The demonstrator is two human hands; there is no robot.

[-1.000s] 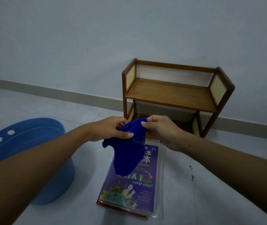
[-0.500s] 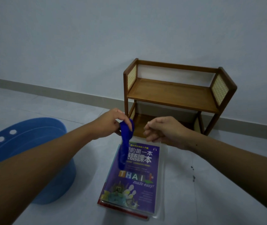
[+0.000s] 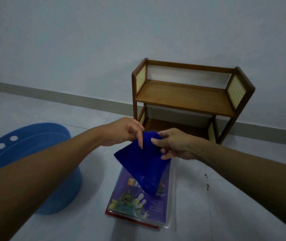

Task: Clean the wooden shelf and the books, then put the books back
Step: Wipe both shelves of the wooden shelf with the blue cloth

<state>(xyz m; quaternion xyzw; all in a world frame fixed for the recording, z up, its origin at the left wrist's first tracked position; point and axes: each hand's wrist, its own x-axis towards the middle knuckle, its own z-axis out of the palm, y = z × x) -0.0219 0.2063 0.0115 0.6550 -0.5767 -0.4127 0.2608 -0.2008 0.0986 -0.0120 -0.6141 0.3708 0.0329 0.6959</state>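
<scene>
A dark blue cloth (image 3: 143, 162) hangs spread out between my hands, above a stack of books (image 3: 138, 204) lying flat on the floor. My left hand (image 3: 124, 133) pinches the cloth's upper left edge. My right hand (image 3: 175, 145) grips its upper right part with thumb on top. The top book has a purple cover in a clear sleeve; a red edge shows beneath it. The wooden shelf (image 3: 187, 101) with two tiers and rattan side panels stands bare against the wall behind my hands.
A blue plastic basin (image 3: 39, 171) sits on the floor at the left, partly behind my left forearm. Small dark specks (image 3: 206, 181) lie on the pale floor right of the books. A grey skirting runs along the wall.
The cloth hung narrow from my left hand half a second ago; now my right hand has taken hold again and the cloth is spread wide between both hands.
</scene>
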